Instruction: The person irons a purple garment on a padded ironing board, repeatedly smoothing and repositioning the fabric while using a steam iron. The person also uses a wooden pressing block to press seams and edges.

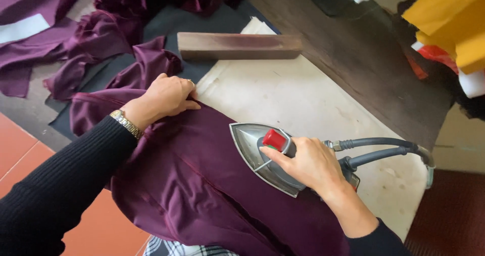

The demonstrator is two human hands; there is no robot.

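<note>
At the far left, loose purple fabric pieces (96,38) are heaped on a dark mat (192,21). The left hand (164,97), fingers curled, is pressed onto the purple cloth (197,185), which is spread over the cream ironing pad (303,99). A wooden block (237,46) lies beyond it. Further right, the iron (262,155) is held on the cloth by the right hand (310,162), closed around its handle, thumb near the red knob (274,138).

1. No packages, signs or screens show near the iron (265,157).
2. A plain white rectangular strip (22,28), maybe a label, lies far up-left of the iron on purple cloth (30,3).
</note>
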